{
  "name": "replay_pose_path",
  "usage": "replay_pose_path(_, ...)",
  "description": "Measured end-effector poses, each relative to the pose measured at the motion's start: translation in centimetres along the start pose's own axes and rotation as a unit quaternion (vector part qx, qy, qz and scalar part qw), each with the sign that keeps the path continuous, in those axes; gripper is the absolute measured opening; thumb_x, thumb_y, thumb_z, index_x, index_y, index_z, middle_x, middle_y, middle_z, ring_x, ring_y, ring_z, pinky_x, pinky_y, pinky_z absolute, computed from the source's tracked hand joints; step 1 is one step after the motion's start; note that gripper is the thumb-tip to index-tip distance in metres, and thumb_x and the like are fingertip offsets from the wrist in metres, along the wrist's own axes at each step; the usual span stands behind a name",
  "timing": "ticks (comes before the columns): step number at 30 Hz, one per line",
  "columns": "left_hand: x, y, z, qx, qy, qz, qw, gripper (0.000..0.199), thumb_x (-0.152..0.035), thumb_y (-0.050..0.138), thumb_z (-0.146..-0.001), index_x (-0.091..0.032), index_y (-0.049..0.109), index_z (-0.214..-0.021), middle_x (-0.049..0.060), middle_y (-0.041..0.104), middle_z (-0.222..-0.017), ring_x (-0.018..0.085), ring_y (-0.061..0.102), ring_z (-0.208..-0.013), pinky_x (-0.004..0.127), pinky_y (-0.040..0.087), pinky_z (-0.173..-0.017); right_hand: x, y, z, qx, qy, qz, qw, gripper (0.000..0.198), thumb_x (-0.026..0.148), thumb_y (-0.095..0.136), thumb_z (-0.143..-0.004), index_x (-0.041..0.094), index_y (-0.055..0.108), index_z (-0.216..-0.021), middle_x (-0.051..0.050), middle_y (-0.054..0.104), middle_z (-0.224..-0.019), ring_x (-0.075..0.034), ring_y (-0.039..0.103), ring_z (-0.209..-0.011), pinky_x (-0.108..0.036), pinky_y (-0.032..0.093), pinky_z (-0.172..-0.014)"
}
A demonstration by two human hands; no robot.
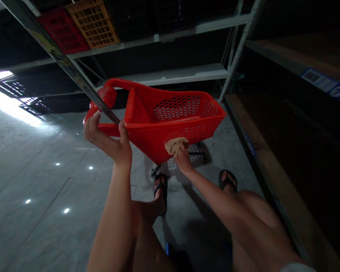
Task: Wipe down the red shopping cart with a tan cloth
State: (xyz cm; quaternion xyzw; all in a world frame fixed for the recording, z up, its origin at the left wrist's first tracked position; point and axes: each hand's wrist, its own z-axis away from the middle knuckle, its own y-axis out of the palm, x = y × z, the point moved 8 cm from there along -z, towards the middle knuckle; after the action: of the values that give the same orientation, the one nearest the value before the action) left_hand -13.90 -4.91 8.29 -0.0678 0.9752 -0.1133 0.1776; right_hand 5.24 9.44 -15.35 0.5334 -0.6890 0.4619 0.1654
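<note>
A red plastic shopping cart [147, 138] with perforated sides stands in front of me, its handle end to the left. My left hand [109, 141] is at the near side arm by the handle, fingers curled over it and the thumb apart from them. Bunched in my right hand [183, 158] is a tan cloth [175, 146], pressed against the lower near side of the basket. My right fingers are closed around the cloth and partly hidden by it. Below the basket, the dark legs and a caster [153, 173] of the cart show.
Behind the cart runs a metal shelving rack [187, 73] with a red crate [62, 30] and a yellow crate [93, 22]. A metal post [62, 60] slants down across the handle. Shelf edges [272, 173] line the right. My sandalled feet [160, 187] straddle the grey floor [53, 181].
</note>
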Motion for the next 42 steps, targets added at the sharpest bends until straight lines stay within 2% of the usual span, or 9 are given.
replay_pose_path(3, 1.0, 1.7, -0.5, 0.078, -0.022, 0.039, 0.996, 0.054, -0.047, 0.053, -0.102, -0.026, 0.044, -0.152, 0.014, 0.059, -0.148, 0.032, 0.059, -0.135, 0.055, 0.043, -0.117, -0.9, 0.6, 1.4, -0.011, 0.039, -0.009, 0.999, 0.026, 0.004, 0.049, -0.077, 0.023, 0.066, -0.078, -0.006, 0.071, -0.09, -0.022, 0.07, -0.086, -0.038, 0.062, -0.083)
replay_pose_path(7, 1.7, 2.5, -0.7, 0.067, -0.054, 0.05, 0.995, 0.054, -0.036, 0.047, -0.105, -0.022, 0.038, -0.156, 0.016, 0.067, -0.137, 0.028, 0.067, -0.124, 0.05, 0.046, -0.114, 1.4, -0.6, -1.0, -0.035, 0.07, -0.021, 0.997, 0.016, 0.012, 0.055, -0.079, 0.022, 0.067, -0.083, -0.009, 0.072, -0.094, -0.026, 0.071, -0.088, -0.042, 0.062, -0.083)
replay_pose_path(17, 2.5, 2.5, -2.6, 0.106, 0.017, -0.043, 0.993, 0.028, -0.049, 0.059, -0.101, -0.023, 0.064, -0.109, 0.006, 0.077, -0.087, 0.026, 0.074, -0.085, 0.043, 0.051, -0.095, 19.0, -0.1, -8.0, 0.038, -0.126, 0.0, 0.991, 0.028, 0.014, 0.062, -0.092, 0.027, 0.077, -0.112, -0.01, 0.066, -0.138, -0.03, 0.051, -0.14, -0.048, 0.043, -0.123)
replay_pose_path(20, 2.4, 1.9, -2.4, 0.147, 0.04, -0.051, 0.987, 0.029, -0.053, 0.066, -0.096, -0.025, 0.064, -0.102, 0.005, 0.078, -0.083, 0.025, 0.073, -0.079, 0.04, 0.051, -0.089, 17.3, -1.3, -8.1, 0.035, -0.152, 0.066, 0.986, 0.024, 0.013, 0.065, -0.091, 0.025, 0.076, -0.108, -0.013, 0.067, -0.135, -0.032, 0.051, -0.138, -0.053, 0.04, -0.123)
replay_pose_path(24, 1.7, 0.5, -1.9, 0.154, 0.047, -0.044, 0.986, 0.026, -0.049, 0.067, -0.095, -0.025, 0.063, -0.105, 0.005, 0.081, -0.089, 0.026, 0.074, -0.082, 0.038, 0.049, -0.085, 9.2, -5.6, -8.7, 0.052, -0.122, 0.135, 0.982, 0.033, 0.008, 0.06, -0.086, 0.021, 0.074, -0.113, -0.013, 0.069, -0.122, -0.029, 0.062, -0.117, -0.047, 0.052, -0.109)
replay_pose_path(28, 0.7, -0.7, -1.3, 0.156, 0.042, -0.053, 0.985, 0.027, -0.051, 0.066, -0.095, -0.025, 0.064, -0.102, 0.005, 0.08, -0.084, 0.028, 0.074, -0.08, 0.038, 0.048, -0.082, 1.8, -12.1, -9.9, 0.032, -0.091, 0.174, 0.98, 0.043, 0.004, 0.058, -0.08, 0.016, 0.071, -0.119, -0.017, 0.064, -0.142, -0.031, 0.059, -0.13, -0.05, 0.049, -0.115)
replay_pose_path(32, -0.2, -1.6, -0.8, 0.171, 0.034, -0.072, 0.982, 0.03, -0.054, 0.064, -0.095, -0.024, 0.064, -0.102, 0.007, 0.079, -0.083, 0.028, 0.073, -0.078, 0.038, 0.047, -0.08, -1.0, -15.4, -10.9, 0.055, -0.09, 0.19, 0.976, 0.046, 0.003, 0.059, -0.079, 0.016, 0.072, -0.121, -0.016, 0.07, -0.135, -0.03, 0.061, -0.128, -0.05, 0.047, -0.116)
replay_pose_path(37, -1.5, -1.8, -0.4, 0.235, 0.023, -0.132, 0.963, 0.041, -0.057, 0.054, -0.099, -0.02, 0.066, -0.111, 0.012, 0.08, -0.09, 0.031, 0.075, -0.084, 0.04, 0.048, -0.084, 2.1, -13.7, -9.1, 0.004, -0.086, 0.175, 0.981, 0.038, 0.0, 0.05, -0.085, 0.009, 0.074, -0.114, -0.022, 0.073, -0.128, -0.031, 0.062, -0.124, -0.052, 0.048, -0.113)
replay_pose_path(42, -3.1, -2.2, -0.3, 0.326, 0.004, -0.216, 0.92, 0.05, -0.057, 0.043, -0.104, -0.015, 0.063, -0.123, 0.018, 0.079, -0.102, 0.035, 0.075, -0.098, 0.041, 0.049, -0.089, 13.3, -7.5, -4.7, -0.017, -0.154, 0.05, 0.987, 0.037, 0.006, 0.05, -0.095, 0.017, 0.074, -0.12, -0.014, 0.074, -0.129, -0.028, 0.062, -0.122, -0.047, 0.052, -0.112)
